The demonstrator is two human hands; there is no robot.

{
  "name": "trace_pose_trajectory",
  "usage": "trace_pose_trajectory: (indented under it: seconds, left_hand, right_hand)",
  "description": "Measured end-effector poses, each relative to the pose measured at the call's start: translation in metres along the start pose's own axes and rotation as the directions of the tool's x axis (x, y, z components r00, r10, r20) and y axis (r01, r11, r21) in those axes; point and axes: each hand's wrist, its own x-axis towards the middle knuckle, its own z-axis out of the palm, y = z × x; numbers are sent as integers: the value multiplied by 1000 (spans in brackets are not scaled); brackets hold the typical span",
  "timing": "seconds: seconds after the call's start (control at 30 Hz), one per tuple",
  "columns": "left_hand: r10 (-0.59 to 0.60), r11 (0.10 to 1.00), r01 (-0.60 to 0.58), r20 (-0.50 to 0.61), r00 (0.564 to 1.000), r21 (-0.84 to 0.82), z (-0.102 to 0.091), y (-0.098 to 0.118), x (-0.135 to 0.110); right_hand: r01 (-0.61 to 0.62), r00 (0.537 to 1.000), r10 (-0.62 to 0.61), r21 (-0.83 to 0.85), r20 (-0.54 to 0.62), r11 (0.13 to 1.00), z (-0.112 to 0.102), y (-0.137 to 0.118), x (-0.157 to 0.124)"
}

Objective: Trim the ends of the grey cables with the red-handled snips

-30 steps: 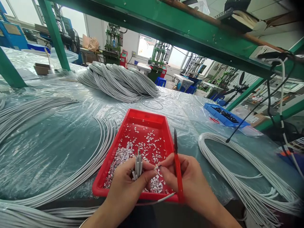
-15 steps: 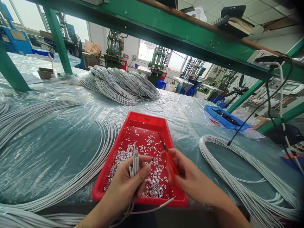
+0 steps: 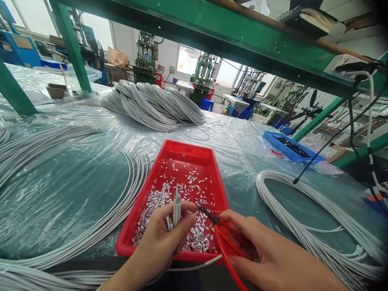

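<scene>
My left hand (image 3: 165, 238) is closed round several white cables (image 3: 177, 208), their ends pointing up. One cable end sticks out between its thumb and forefinger. In my right hand (image 3: 257, 246) are red-handled scissors (image 3: 222, 238), their handles spread. The dark blade tips meet that single cable end at the left fingertips; whether they touch it I cannot tell. Both hands are over the near part of a red tray (image 3: 220, 173), which holds many small silvery scraps (image 3: 156, 202). Another cable end (image 3: 212, 260) hangs loose across the tray's near rim.
Coiled white cables lie on the left (image 3: 103, 230), on the right (image 3: 291, 210) and in a large pile (image 3: 151, 105) behind the tray. A blue tray (image 3: 291, 147) of black parts stands at right. A green beam (image 3: 212, 32) crosses above, and a black cord (image 3: 321, 149) hangs at right.
My right hand has brought the scissors left and down, from beside the left hand to the cable end at its fingertips. The scissor handles are now spread wider. My left hand has barely moved.
</scene>
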Motion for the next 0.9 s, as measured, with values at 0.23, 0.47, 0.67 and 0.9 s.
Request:
trace_pose_trajectory:
  seconds: [0.23, 0.47, 0.67, 0.9]
  left_hand:
    - [-7, 1000, 7, 13, 1000, 28, 0, 1, 0]
    - [-30, 999, 29, 36, 999, 39, -2, 0, 3]
    - [71, 985, -69, -5, 997, 161, -8, -5, 6]
    - [22, 932, -73, 144, 989, 356, -27, 9, -5]
  right_hand:
    - [82, 996, -85, 99, 27, 992, 3, 8, -1]
    - [106, 994, -105, 63, -17, 992, 1, 17, 3]
    - [201, 980, -174, 486, -99, 851, 6, 14, 12]
    - [153, 981, -23, 688, -194, 709, 13, -7, 12]
